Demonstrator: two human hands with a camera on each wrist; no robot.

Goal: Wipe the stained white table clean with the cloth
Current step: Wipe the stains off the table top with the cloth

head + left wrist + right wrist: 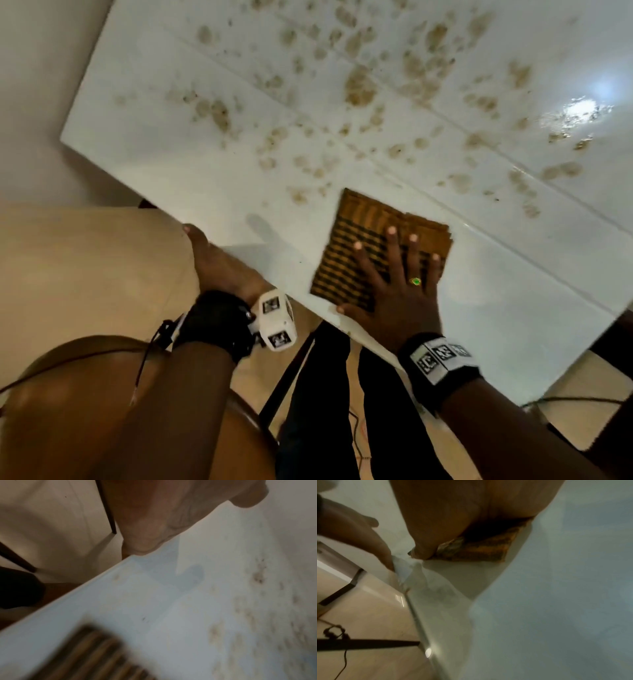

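The white table (pixel 205 102) is covered with brown stains (pixel 359 85) over its middle and far side. A folded brown cloth (pixel 363 219) with dark stripes lies flat near the front edge. My right hand (pixel 394 270) presses on the cloth with spread, straight fingers; a green ring is on one of them. In the right wrist view the right hand (pixel 453 513) covers most of the cloth (pixel 479 553). My left hand (pixel 219 260) holds the table's front edge, thumb on top and fingers hidden below. The left wrist view shows that hand (pixel 154 520) at the edge and the blurred cloth (pixel 89 655).
The strip of table around the cloth and to its right shows few stains. A bright light glare (pixel 582 106) lies on the table's right side. Below the edge are black metal legs (pixel 287 370), dark trousers (pixel 318 411), cables and a beige floor (pixel 68 257).
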